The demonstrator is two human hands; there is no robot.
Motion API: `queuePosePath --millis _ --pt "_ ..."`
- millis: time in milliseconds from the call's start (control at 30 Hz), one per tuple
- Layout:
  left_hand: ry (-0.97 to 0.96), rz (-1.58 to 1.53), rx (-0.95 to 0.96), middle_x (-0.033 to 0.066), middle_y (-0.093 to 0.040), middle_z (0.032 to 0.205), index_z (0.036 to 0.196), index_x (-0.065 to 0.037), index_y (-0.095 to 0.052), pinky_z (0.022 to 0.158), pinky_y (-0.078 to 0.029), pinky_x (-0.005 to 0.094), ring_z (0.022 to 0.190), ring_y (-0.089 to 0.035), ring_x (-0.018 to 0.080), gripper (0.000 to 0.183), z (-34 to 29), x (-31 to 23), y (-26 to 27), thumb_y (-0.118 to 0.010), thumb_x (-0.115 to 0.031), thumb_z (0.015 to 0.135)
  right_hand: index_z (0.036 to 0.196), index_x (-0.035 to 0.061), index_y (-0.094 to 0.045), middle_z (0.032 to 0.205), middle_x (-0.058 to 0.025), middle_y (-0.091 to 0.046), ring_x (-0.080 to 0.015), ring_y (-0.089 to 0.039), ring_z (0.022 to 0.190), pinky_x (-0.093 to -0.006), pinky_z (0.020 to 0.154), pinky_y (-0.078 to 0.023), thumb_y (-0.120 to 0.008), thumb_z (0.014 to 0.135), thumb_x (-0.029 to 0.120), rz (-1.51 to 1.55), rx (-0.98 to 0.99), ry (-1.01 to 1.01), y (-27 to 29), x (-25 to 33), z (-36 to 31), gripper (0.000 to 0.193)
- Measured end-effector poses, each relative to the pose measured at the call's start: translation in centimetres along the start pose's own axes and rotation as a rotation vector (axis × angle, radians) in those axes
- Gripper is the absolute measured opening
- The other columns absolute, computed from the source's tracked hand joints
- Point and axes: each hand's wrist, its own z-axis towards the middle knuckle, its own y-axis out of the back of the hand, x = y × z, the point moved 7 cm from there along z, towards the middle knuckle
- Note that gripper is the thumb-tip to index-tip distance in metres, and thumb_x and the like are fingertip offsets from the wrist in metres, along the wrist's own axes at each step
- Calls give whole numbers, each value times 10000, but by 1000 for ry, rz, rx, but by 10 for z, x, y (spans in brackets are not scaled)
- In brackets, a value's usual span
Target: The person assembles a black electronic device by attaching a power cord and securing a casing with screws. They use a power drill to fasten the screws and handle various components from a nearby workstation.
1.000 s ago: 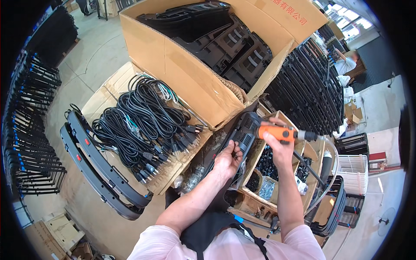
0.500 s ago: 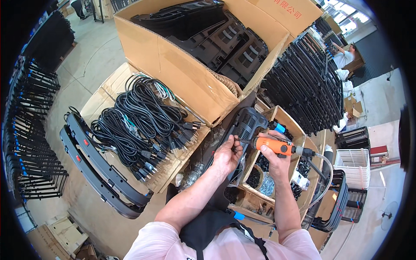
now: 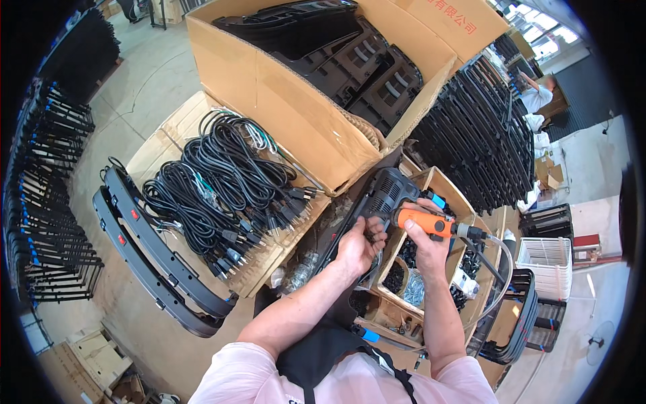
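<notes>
My right hand (image 3: 428, 244) is wrapped round an orange air screwdriver (image 3: 425, 223), held level with its tip toward my left hand. A clear hose runs from the tool's rear end. Palm up and fingers curled, my left hand (image 3: 359, 248) is just left of the driver's tip. Small dark bits seem to lie in its fingers, too small to make out. Under and beyond both hands lies a long black plastic cover (image 3: 385, 192) with a slotted vent.
A divided wooden box (image 3: 379, 291) holds black and silver small parts at right. Bundled black power cords (image 3: 225, 182) lie on cardboard at left, beside curved black frames (image 3: 145, 252). A large carton (image 3: 282, 101) of black panels stands beyond. Stacked black frames (image 3: 481, 135) are at far right.
My left fingers have loosened from a pinch near the driver's tip into a looser curl. The driver stays in my right hand, nearly in place. The whole view has shifted slightly.
</notes>
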Motion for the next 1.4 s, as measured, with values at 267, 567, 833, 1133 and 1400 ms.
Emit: queuePosePath --millis 267,567,833,1133,1400 --pt "122 376 113 72 -712 1156 1312 -21 -608 856 -589 310 975 -702 170 301 -37 20 8 -496 -259 1165 1385 -17 -592 1277 -166 -727 -209 -696 1159 -361 1042 -565 -851 895 80 -39 -9 3 -2 -28 43 562" --pt "147 511 248 18 -730 1036 1386 -31 -641 699 -535 246 815 -658 87 325 -54 28 34 -541 -237 1155 1361 -22 -602 1243 -148 -737 -193 -700 1135 -351 1009 -577 -844 890 41 -82 48 18 -8 -32 55 533" --pt "121 575 143 71 -762 1042 1232 -25 -665 644 -545 256 776 -691 110 252 -64 25 45 -546 -232 1154 1341 -33 -613 1216 -135 -744 -189 -708 1103 -349 998 -576 -840 887 36 -137 100 66 -14 -33 61 512" --pt "30 492 48 36 -744 1022 1305 -14 -670 742 -598 275 825 -693 111 290 -75 25 61 -572 -234 1144 1131 -4 -709 1139 -79 -743 -141 -712 1006 -315 934 -586 -851 871 13 -157 146 -5 -31 -42 79 297" --pt "-1 359 25 23 -712 996 1260 -31 -681 753 -568 268 828 -657 119 278 -91 27 73 -569 -257 1144 1314 -9 -639 1163 -88 -740 -151 -706 1056 -301 957 -577 -841 883 20 -206 78 59 -26 -27 68 477"
